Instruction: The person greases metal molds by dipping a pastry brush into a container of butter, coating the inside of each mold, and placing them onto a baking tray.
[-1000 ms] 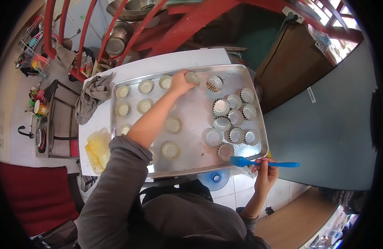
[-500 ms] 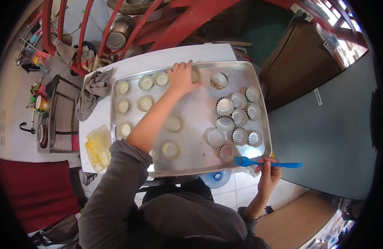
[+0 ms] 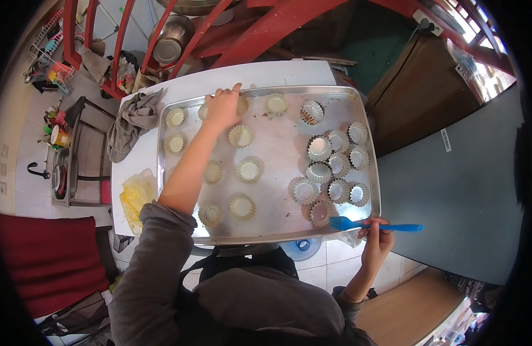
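My left hand (image 3: 222, 109) reaches over the far side of a metal baking tray (image 3: 272, 228). Its thumb and index finger are around a fluted tart tin (image 3: 242, 105), partly hidden by the hand. Beside it stands another tart tin (image 3: 276, 104). Close to the tray's near right corner, my right hand (image 3: 378, 239) is closed around the handle of a blue pastry brush (image 3: 401, 228). The brush's bristles (image 3: 338, 223) point left, near a tart tin (image 3: 321, 213). More tins stand spaced out on the tray's left half, some behind my left forearm.
Several tart tins (image 3: 319, 148) are crowded on the tray's right side. A grey cloth (image 3: 132, 126) and a plastic bag with something yellow (image 3: 137, 196) lie on the white table (image 3: 123, 173) to the left. Red railings (image 3: 191, 40) rise behind; a grey panel (image 3: 456, 190) stands right.
My left hand has moved left from one tart tin to the neighbouring one, which has shifted slightly right. My right hand keeps the brush nearly still. The view has shifted slightly.
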Tool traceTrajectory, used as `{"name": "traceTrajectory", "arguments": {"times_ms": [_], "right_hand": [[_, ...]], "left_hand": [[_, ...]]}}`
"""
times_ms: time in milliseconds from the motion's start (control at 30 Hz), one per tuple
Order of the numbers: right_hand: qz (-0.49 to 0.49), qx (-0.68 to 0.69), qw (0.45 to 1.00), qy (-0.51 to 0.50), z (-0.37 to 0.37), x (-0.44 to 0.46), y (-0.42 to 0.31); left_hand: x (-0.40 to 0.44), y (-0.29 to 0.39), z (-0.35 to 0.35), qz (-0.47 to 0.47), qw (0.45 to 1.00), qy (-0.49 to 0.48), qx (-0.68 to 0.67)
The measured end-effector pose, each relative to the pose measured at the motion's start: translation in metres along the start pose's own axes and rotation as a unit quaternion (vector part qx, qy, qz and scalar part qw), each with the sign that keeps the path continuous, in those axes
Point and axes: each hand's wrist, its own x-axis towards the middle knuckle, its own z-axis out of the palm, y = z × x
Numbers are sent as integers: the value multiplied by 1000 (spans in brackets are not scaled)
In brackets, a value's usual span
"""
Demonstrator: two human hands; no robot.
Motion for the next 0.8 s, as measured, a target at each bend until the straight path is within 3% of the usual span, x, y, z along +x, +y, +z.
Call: {"name": "traceTrajectory", "arguments": {"times_ms": [100,200,300,500,700,800], "right_hand": [[2,5,1000,-4,1,-1,0],[-1,0,1000,-2,-1,-4,0],[6,1,1000,9,-4,-8,0],[8,-7,999,31,-11,-12,0],[19,-6,999,41,-14,-16,-1],[16,-5,999,39,-16,-16,0]], "left_hand": [[2,11,-3,4,1000,10,-11],[2,32,-4,63,990,123,-40],[12,61,-5,97,991,60,-66],[32,80,19,71,997,18,-13],[23,80,2,54,998,24,19],[18,90,-6,122,988,93,-28]]}}
